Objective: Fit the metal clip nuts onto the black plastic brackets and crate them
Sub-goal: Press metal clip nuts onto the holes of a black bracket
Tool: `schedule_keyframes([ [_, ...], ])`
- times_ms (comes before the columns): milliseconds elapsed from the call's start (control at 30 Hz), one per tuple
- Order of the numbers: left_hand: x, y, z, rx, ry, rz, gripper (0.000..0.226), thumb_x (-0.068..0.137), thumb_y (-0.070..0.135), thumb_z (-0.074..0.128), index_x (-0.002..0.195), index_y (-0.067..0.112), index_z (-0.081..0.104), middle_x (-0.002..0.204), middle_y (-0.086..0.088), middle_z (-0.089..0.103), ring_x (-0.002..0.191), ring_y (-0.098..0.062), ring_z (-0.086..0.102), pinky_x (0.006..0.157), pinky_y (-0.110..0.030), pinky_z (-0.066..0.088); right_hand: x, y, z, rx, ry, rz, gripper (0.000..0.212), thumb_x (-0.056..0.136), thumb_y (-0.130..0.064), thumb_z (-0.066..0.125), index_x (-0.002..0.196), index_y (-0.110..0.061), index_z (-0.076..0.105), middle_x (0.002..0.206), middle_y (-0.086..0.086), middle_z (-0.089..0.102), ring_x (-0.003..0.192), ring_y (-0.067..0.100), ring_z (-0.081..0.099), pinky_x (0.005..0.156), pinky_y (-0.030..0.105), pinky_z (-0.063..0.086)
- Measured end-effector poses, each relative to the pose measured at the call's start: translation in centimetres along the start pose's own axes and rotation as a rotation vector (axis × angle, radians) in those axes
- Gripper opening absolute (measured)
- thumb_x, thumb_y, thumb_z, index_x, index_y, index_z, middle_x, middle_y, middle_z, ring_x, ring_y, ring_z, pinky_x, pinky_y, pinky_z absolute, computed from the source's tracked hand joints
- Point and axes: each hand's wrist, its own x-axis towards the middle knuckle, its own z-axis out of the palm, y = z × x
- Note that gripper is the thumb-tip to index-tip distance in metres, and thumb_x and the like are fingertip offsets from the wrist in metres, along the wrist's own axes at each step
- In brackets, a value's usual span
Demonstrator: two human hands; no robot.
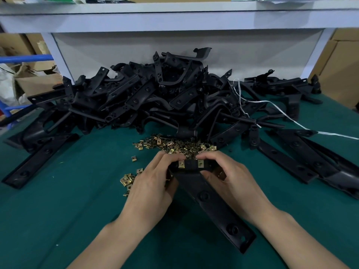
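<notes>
A long black plastic bracket lies angled on the green table, its far end raised between my hands. My left hand grips that end from the left and my right hand grips it from the right, fingers curled over the top edge. Two brass clip nuts sit on the bracket's end face between my fingertips. A loose heap of brass clip nuts lies just beyond my hands. A smaller cluster of clip nuts lies left of my left hand.
A big pile of black brackets fills the table's back half. More brackets lie flat at the left and right. A white strap trails over the right side. A white shelf overhangs the back. Cardboard boxes stand beside the table.
</notes>
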Motion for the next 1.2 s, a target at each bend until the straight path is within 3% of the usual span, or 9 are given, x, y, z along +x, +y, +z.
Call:
schedule_keyframes([
  [133,-0.01,-0.12,0.14,-0.012,0.016,0.010,0.047,0.085,0.000,0.066,0.123,0.027,0.058,0.107,0.022,0.051,0.083,-0.008,0.060,0.065,-0.040,0.054,-0.04,-0.11,-0.13,0.059,-0.014,0.008,0.028,0.092,-0.055,0.056,0.120,-0.051,0.054,0.118,-0.033,0.059,0.104,-0.001,0.060,0.082,0.036,0.055],
  [267,0.00,-0.32,0.28,-0.028,0.036,0.028,0.053,0.084,-0.005,0.067,0.120,0.032,0.056,0.107,0.023,0.052,0.085,-0.008,0.060,0.065,-0.037,0.054,0.09,-0.18,0.02,0.071,0.009,0.003,0.034,0.086,-0.062,0.052,0.118,-0.051,0.055,0.118,-0.035,0.059,0.105,-0.004,0.059,0.080,0.028,0.052],
  [467,0.12,-0.76,0.42,-0.099,0.024,0.000,0.056,0.081,-0.012,0.069,0.119,0.030,0.064,0.107,0.026,0.057,0.097,0.004,0.061,0.078,-0.005,0.043,0.18,-0.08,-0.08,0.076,0.024,-0.020,0.038,0.084,-0.065,0.050,0.116,-0.046,0.059,0.115,-0.035,0.061,0.106,-0.006,0.059,0.078,0.015,0.045],
  [567,0.07,-0.63,0.54,-0.108,0.031,-0.018,0.059,0.083,-0.008,0.071,0.120,0.037,0.061,0.107,0.027,0.057,0.096,0.001,0.062,0.076,-0.008,0.045,0.22,-0.13,-0.10,0.088,0.035,-0.013,0.035,0.084,-0.066,0.057,0.114,-0.047,0.058,0.114,-0.036,0.061,0.103,-0.004,0.061,0.079,0.017,0.048],
  [667,-0.18,-0.36,0.74,-0.097,0.042,-0.074,0.065,0.087,0.002,0.069,0.122,0.052,0.045,0.115,0.031,0.056,0.096,-0.003,0.061,0.079,-0.024,0.052,0.25,-0.20,0.09,0.107,0.040,0.003,0.036,0.083,-0.066,0.056,0.115,-0.049,0.057,0.115,-0.034,0.061,0.102,-0.002,0.062,0.083,0.025,0.051],
  [800,-0.35,-0.34,0.78,-0.108,0.045,-0.083,0.062,0.088,0.001,0.067,0.119,0.049,0.045,0.113,0.025,0.057,0.093,-0.008,0.060,0.077,-0.042,0.055,0.15,-0.02,0.27,0.109,0.009,0.056,0.027,0.087,-0.050,0.062,0.114,-0.054,0.057,0.110,-0.030,0.064,0.090,0.005,0.065,0.080,0.039,0.055],
  [1000,-0.07,-0.18,0.69,-0.104,0.055,-0.032,0.056,0.087,-0.002,0.066,0.118,0.042,0.048,0.112,0.026,0.055,0.095,-0.001,0.059,0.073,-0.032,0.051,0.18,0.13,0.28,0.133,-0.007,0.069,0.028,0.092,-0.035,0.067,0.111,-0.052,0.054,0.116,-0.033,0.062,0.086,0.014,0.066,0.080,0.045,0.055],
  [1100,-0.05,-0.21,0.70,-0.127,0.046,-0.029,0.059,0.086,-0.005,0.066,0.116,0.042,0.049,0.110,0.027,0.055,0.097,0.003,0.058,0.074,-0.015,0.047,0.30,0.12,0.23,0.155,-0.005,0.061,0.024,0.092,-0.037,0.067,0.107,-0.051,0.057,0.110,-0.029,0.065,0.081,0.026,0.066,0.077,0.047,0.055],
  [1200,-0.05,-0.21,0.63,-0.138,0.039,-0.039,0.060,0.085,-0.006,0.066,0.115,0.043,0.050,0.109,0.028,0.056,0.098,0.005,0.058,0.075,-0.010,0.045,0.40,-0.15,0.14,0.147,0.004,0.033,0.023,0.085,-0.049,0.062,0.107,-0.051,0.058,0.109,-0.027,0.065,0.078,0.030,0.065,0.075,0.046,0.055],
])
